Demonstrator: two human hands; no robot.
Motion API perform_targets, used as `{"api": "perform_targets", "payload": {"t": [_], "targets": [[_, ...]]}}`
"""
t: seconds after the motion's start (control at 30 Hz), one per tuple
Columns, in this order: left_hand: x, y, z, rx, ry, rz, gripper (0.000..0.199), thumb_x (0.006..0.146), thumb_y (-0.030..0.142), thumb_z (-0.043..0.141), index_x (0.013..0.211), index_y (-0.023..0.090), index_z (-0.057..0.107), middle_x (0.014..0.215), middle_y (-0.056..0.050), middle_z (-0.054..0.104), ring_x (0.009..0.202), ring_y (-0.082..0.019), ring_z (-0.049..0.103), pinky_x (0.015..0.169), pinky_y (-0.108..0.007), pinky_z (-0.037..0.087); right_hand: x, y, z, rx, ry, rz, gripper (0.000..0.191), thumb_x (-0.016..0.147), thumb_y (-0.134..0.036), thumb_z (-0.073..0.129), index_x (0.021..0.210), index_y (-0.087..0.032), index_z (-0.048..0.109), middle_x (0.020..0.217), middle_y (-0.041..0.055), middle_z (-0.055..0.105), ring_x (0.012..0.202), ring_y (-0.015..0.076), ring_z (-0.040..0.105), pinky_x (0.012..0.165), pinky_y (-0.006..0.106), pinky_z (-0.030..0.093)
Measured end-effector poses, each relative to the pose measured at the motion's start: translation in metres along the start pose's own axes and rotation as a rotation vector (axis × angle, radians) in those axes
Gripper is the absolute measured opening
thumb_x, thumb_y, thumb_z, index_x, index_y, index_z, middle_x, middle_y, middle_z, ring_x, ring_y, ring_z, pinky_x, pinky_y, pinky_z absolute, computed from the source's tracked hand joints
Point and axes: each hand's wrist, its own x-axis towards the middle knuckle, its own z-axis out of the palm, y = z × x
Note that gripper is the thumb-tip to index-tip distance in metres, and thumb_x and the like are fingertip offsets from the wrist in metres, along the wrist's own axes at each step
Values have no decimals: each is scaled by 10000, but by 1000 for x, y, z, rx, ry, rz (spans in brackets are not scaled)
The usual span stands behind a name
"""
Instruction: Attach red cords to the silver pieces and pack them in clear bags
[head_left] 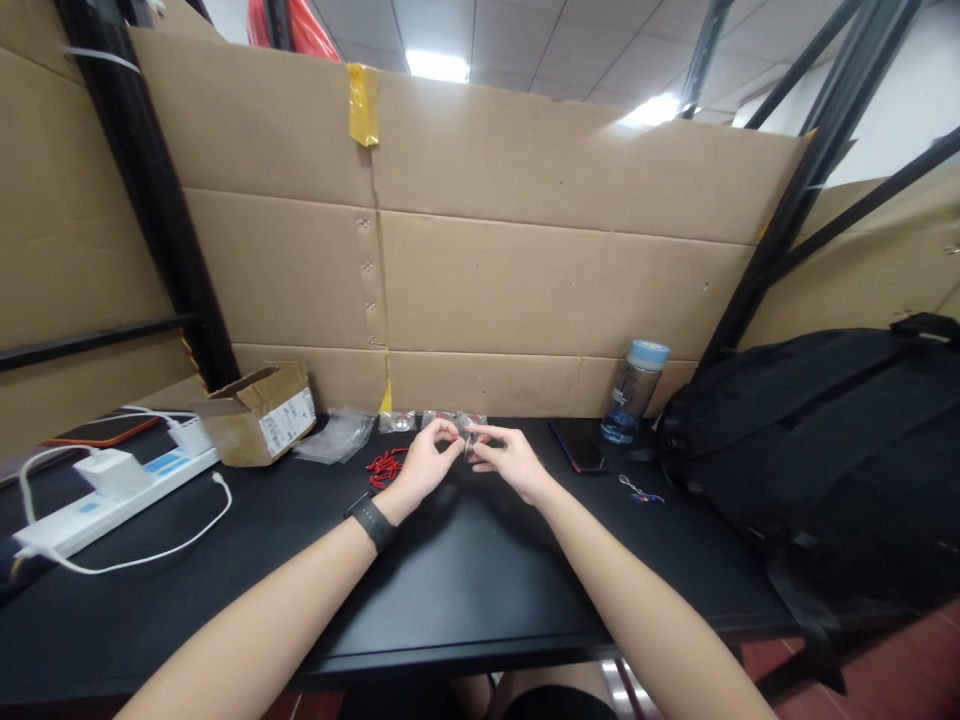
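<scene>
Two hands meet over a small shiny thing [469, 444] above the table [480, 570].
The right hand [514, 462] has thumb and fingers closed about it; the left hand [431, 464] curls with its tips just beside it, and whether they grip it I cannot tell. Red cords [385, 467] lie left of the left fingers, small clear packets [397, 422] just beyond the fingertips, and a phone [576, 446] to the right of the right fingers.
</scene>
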Motion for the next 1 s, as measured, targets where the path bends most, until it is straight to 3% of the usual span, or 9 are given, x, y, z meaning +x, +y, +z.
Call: {"api": "perform_targets", "payload": {"t": [0.13, 0.3, 0.67, 0.83, 1.0], "targets": [[0, -3, 0, 19, -10, -8, 147, 826, 259, 662, 916, 196, 565, 935, -28, 649, 910, -180, 662, 859, -313, 505, -1, 0, -2, 60, 5, 30, 527, 737, -432, 825, 1203, -204, 732, 858, 31, 687, 776, 165, 708, 782, 347, 597], [0, -6, 2, 63, -21, 13, 97, 828, 244, 637, 886, 193, 578, 916, -28, 655, 890, -177, 659, 869, -319, 494, 0, 3, -2, 14, -13, -19, 638, 657, -410, 886, 1229, -180, 722, 768, -18, 620, 678, 121, 636, 743, 329, 591], [-1, -11, -2, 91, -65, 36, 151, 838, 278, 673, 938, 197, 595, 944, -36, 683, 923, -189, 680, 914, -338, 498, -1, 3, 2, 225, 27, 90, 387, 720, -321, 827, 1081, -192, 774, 1001, 86, 698, 915, 207, 663, 819, 487, 626], [-3, -9, 0, 118, -88, 62, 155, 840, 276, 682, 957, 202, 612, 954, -39, 700, 923, -190, 685, 910, -342, 505, 0, 1, 1, 249, 52, 91, 391, 695, -256, 838, 1078, -212, 771, 1143, 91, 688, 942, 206, 686, 865, 470, 617], [-3, -6, 0, 133, -73, 69, 154, 836, 278, 689, 944, 197, 615, 955, -40, 699, 909, -187, 686, 886, -328, 510, -1, 3, 0, 230, 6, 100, 424, 689, -274, 857, 1095, -194, 762, 1131, 94, 710, 984, 202, 694, 941, 426, 586]]}}
